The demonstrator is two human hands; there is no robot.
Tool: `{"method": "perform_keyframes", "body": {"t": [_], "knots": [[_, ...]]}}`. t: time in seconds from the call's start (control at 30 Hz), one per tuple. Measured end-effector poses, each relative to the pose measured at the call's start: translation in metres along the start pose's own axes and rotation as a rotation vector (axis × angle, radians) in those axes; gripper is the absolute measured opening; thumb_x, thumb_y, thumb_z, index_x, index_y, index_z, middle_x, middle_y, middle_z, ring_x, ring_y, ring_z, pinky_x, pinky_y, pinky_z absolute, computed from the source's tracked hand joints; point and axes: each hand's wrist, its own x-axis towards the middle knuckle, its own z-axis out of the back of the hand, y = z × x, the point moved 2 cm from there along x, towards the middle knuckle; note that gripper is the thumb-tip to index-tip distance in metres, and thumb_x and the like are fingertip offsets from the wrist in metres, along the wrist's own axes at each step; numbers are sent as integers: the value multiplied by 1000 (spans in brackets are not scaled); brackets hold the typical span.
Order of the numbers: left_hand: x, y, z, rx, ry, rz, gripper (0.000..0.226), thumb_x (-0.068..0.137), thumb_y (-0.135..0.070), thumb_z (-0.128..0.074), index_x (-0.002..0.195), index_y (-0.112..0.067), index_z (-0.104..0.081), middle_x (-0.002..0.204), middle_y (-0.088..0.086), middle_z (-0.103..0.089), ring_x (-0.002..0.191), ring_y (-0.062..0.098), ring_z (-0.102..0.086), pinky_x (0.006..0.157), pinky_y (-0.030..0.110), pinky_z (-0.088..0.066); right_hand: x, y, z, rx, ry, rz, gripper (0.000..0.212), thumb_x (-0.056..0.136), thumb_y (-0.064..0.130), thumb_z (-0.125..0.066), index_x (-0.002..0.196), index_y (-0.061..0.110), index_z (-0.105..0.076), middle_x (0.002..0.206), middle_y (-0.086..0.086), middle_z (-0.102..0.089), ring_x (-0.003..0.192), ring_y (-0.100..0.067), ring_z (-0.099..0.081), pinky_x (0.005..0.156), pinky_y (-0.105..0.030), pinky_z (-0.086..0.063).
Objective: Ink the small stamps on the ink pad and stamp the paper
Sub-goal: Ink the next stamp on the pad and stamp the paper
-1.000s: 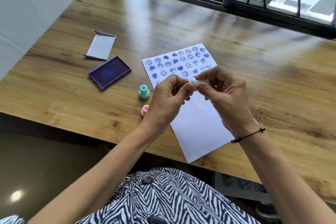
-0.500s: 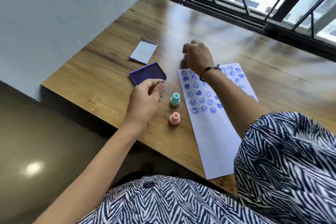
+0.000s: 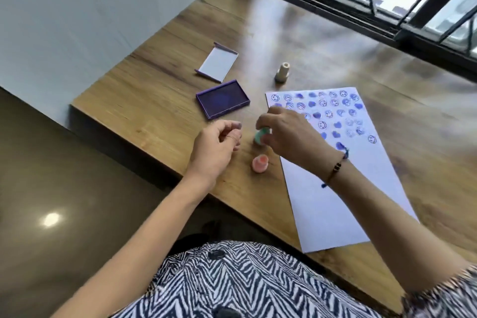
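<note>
My right hand [image 3: 286,134] closes its fingers around the teal stamp [image 3: 260,136], which sits on the table left of the paper. My left hand [image 3: 215,148] hovers loosely curled just left of it, holding nothing. A pink stamp [image 3: 260,163] stands upright near the table's front edge. A cream stamp [image 3: 283,72] stands alone beyond the paper's top edge. The white paper [image 3: 343,188] carries several blue smiley and heart prints on its upper half. The open purple ink pad [image 3: 222,103] lies left of the paper.
The ink pad's lid [image 3: 218,62] lies face up behind the pad. The wooden table [image 3: 322,41] ends close to my body on the near side and at a white wall on the left. A black-framed window runs along the far edge.
My right hand set the cream stamp down beyond the paper, then came back and gripped the teal stamp. My left hand has stayed near the stamps. The camera view has swung to the left.
</note>
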Motion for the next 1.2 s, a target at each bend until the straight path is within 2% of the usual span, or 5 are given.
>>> {"method": "perform_keyframes", "body": {"t": [0.27,0.47,0.9,1.0,1.2], "knots": [[-3,-8,8,-345,63,98,11,84,-3,-55,88,-8,-63,77,3,-63,58,3,-61,61,13,-53,3,14,4,641,-170,-150,25,68,-4,-63,81,16,-69,66,-3,-63,68,-22,-64,70,-40,-56],[-1,-4,16,-397,-1,136,10,82,-4,-58,79,-10,-65,76,4,-64,65,8,-61,68,18,-54,8,23,-4,901,-150,-219,22,73,-4,-65,77,18,-68,71,-8,-65,65,-21,-63,74,-45,-55],[11,0,32,-594,-162,209,8,84,-3,-55,77,-5,-60,71,9,-57,55,8,-57,62,17,-48,49,23,12,783,-295,-157,21,69,-1,-68,73,19,-69,63,-15,-60,56,-16,-51,58,-29,-43],[13,8,37,-341,-236,95,4,83,-7,-59,84,-11,-61,72,4,-60,62,8,-57,67,18,-51,80,27,26,437,-420,-35,17,67,1,-64,75,15,-71,63,-2,-58,58,-13,-49,54,-15,-36],[6,15,35,73,-288,-154,21,82,-19,-62,102,-16,-60,104,8,-64,92,21,-61,84,37,-53,104,41,-18,-80,-142,200,12,78,1,-52,84,1,-63,93,-19,-62,83,-33,-54,60,-35,-35]]}}
